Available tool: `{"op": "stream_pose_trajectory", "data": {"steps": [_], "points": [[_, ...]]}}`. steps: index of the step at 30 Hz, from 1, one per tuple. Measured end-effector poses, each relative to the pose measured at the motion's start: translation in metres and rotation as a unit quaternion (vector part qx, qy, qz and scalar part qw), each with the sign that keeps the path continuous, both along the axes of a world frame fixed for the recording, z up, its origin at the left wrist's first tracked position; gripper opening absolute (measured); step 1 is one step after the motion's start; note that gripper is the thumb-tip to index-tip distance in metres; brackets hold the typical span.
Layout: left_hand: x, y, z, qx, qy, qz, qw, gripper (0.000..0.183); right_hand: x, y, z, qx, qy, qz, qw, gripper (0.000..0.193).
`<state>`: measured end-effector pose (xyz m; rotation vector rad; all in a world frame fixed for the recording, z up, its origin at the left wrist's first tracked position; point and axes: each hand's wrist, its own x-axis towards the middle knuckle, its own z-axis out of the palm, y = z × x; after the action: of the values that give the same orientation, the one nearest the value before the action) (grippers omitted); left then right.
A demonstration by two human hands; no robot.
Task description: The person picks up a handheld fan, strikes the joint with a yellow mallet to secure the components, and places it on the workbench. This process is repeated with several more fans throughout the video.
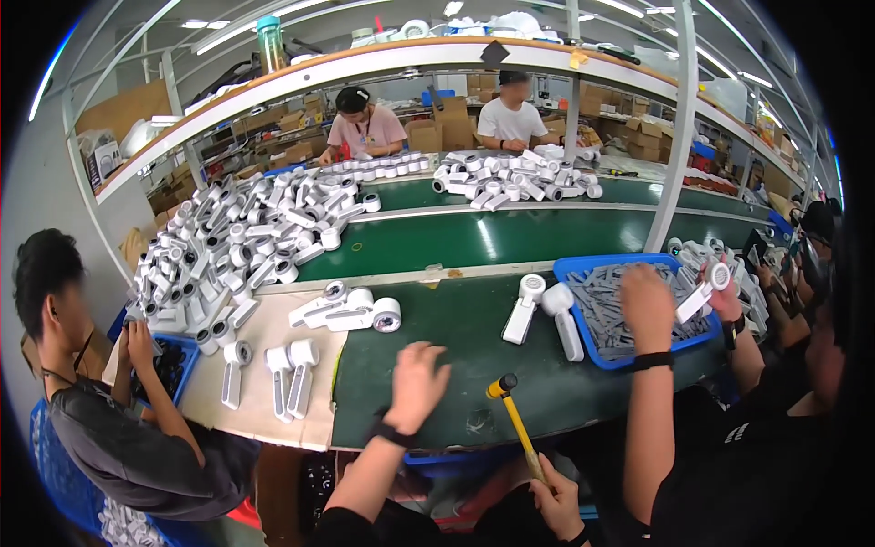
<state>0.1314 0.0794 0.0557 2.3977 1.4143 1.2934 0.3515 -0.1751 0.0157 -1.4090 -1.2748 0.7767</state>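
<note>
My left hand hovers over the dark green worktop, its fingers apart and nothing in it. Low in front of me, my right hand grips the yellow handle of a small mallet. The mallet's black and yellow head points up and away, over the front edge of the worktop. Beyond my left hand lie several white handheld fans with round heads. Two more fans, one of them a white fan, stand on the far right part of the worktop.
A blue tray of grey strips stands at right, where a co-worker's hand reaches in and the other holds a fan. Fans lie on beige cardboard at left, near a large fan heap. Another person sits left. A metal post rises ahead.
</note>
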Motion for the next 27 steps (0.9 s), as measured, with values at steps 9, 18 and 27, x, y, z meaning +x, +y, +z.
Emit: {"op": "stream_pose_trajectory", "data": {"steps": [9,18,27], "points": [[0.165,0.064,-0.028,-0.114,0.081,-0.021,0.99,0.069,0.0,-0.026,-0.006,0.067,0.011,-0.047,0.997,0.045],[0.088,0.052,-0.008,-0.189,0.078,-0.13,0.97,0.046,0.001,-0.029,-0.003,0.073,0.018,-0.032,0.997,0.046],[-0.055,-0.041,-0.017,-0.151,-0.087,-0.094,0.98,0.032,-0.03,0.011,0.011,0.002,-0.013,0.087,0.996,0.053]]}}
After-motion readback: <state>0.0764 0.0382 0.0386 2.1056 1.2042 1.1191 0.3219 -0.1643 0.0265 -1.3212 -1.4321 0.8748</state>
